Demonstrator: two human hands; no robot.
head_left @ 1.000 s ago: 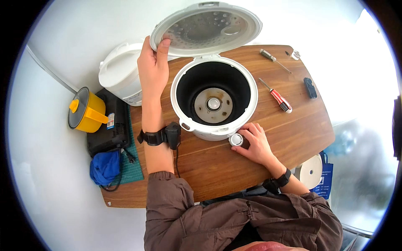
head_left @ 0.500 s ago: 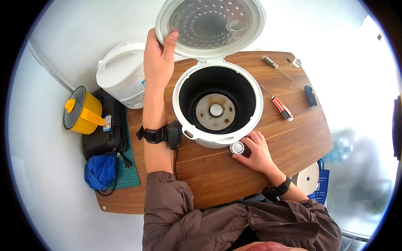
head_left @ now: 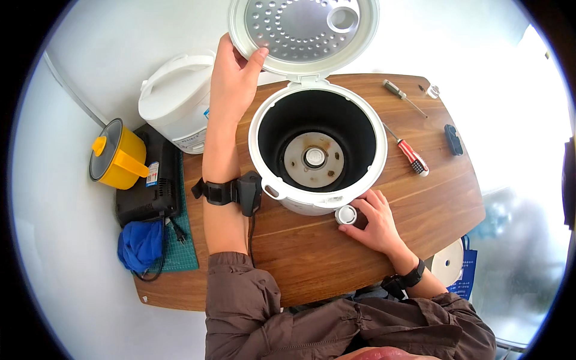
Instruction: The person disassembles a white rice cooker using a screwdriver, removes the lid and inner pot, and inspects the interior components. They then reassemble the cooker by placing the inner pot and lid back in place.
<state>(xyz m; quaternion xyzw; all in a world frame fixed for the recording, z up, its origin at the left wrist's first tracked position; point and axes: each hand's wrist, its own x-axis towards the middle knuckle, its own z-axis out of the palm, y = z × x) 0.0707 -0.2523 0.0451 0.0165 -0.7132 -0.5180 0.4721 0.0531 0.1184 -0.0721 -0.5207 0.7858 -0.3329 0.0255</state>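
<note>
A white rice cooker (head_left: pixel 318 198) stands on the table with its lid raised; no inner pot is in it. Down in its dark cavity lies a round, stained heating plate (head_left: pixel 298 169) with a button-like centre. My left hand (head_left: pixel 237 81) grips the left edge of the open lid (head_left: pixel 236 27), thumb on the inner side. The lid's dimpled metal inner plate (head_left: pixel 288 30) has a round hole at its right. Low at the cooker's front, my right hand (head_left: pixel 375 222) has thumb and fingers around a small white round cap (head_left: pixel 346 215).
Right of the cooker lie a red-handled screwdriver (head_left: pixel 414 159), a grey-handled screwdriver (head_left: pixel 394 90), a small white part (head_left: pixel 432 91) and a dark blue object (head_left: pixel 453 140). To the left are another white cooker (head_left: pixel 174 102), a yellow pot (head_left: pixel 123 159), a black appliance (head_left: pixel 135 204) and blue cloth (head_left: pixel 141 246).
The lid, with my left hand on it, has tipped slightly farther back, and its metal plate shows brighter. My right hand keeps its hold on the cap. The whole view has shifted a little.
</note>
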